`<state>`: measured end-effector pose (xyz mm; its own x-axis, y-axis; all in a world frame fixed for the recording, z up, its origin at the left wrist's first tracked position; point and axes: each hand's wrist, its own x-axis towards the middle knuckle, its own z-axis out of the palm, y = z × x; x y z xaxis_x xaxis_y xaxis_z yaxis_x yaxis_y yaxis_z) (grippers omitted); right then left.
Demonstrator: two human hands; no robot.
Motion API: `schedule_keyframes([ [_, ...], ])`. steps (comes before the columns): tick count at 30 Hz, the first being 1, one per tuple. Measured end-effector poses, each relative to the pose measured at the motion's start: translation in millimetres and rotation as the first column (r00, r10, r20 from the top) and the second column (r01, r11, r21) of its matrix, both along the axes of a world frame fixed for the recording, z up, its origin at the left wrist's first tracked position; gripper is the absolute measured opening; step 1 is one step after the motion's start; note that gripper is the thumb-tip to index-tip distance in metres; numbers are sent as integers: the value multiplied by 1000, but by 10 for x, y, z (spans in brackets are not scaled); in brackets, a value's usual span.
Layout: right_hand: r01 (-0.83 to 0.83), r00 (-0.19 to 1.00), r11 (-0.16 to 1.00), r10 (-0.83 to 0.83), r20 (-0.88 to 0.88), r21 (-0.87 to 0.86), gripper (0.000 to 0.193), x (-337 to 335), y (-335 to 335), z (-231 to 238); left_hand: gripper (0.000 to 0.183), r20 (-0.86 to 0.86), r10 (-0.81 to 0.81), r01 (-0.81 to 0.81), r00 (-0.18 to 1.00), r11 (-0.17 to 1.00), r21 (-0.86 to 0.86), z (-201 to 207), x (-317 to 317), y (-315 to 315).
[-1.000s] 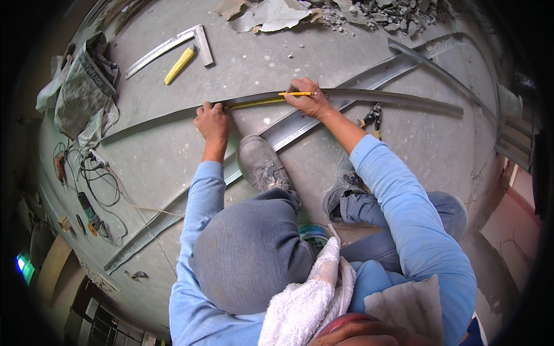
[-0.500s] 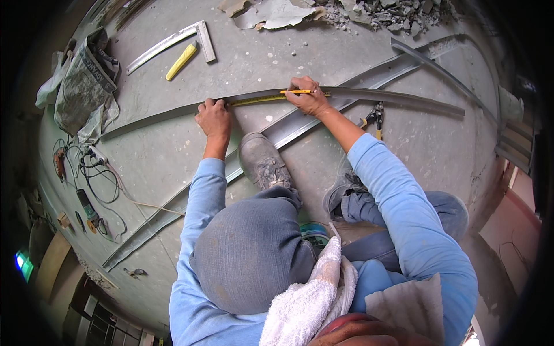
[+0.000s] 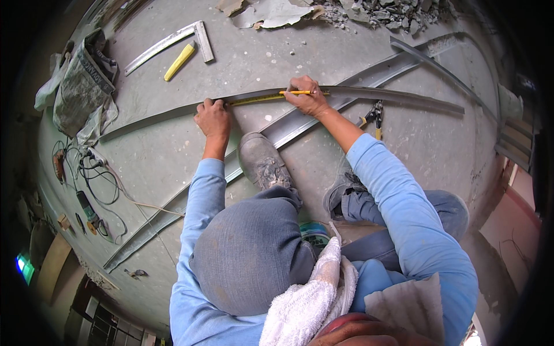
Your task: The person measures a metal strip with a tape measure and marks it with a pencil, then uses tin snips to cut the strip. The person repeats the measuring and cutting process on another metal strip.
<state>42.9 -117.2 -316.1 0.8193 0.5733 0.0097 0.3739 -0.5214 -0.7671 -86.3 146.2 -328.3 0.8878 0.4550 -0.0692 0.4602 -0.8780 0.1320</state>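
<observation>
A long grey metal channel [image 3: 153,120] lies across the floor in front of me. A yellow tape measure blade [image 3: 257,100] runs along it between my hands. My left hand [image 3: 213,120] is closed on the channel at the left end of the visible blade; its fingertips are partly hidden. An orange-yellow pencil [image 3: 298,92] is pinched in my right hand [image 3: 309,101], which rests on the channel, with the pencil tip pointing left at the metal near the tape. A second, wider metal channel [image 3: 291,129] crosses diagonally underneath.
Snips [image 3: 378,120] lie right of my right hand. Beyond the channel are a metal square [image 3: 203,41] and a yellow-handled tool [image 3: 180,61]. A sack [image 3: 84,87], an angle grinder [image 3: 88,207] and tangled cords lie left. Rubble [image 3: 392,16] is heaped at the far side.
Both hands, the pencil and the tape keep nearly the same places. The view has shifted only slightly.
</observation>
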Motion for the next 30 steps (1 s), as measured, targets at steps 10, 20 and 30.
schedule_keyframes([
  [10,60,998,997,-61,-31,-46,20,-29,35,8,22,1,-4,4,1000,1000,-8,21,4,6],
  [20,354,907,905,-269,-324,237,25,543,-223,100,31,16,-157,152,987,919,-364,317,-117,294],
  [30,623,708,767,-636,-306,-153,22,367,-684,-48,88,-5,-47,34,999,785,-619,407,-469,277],
])
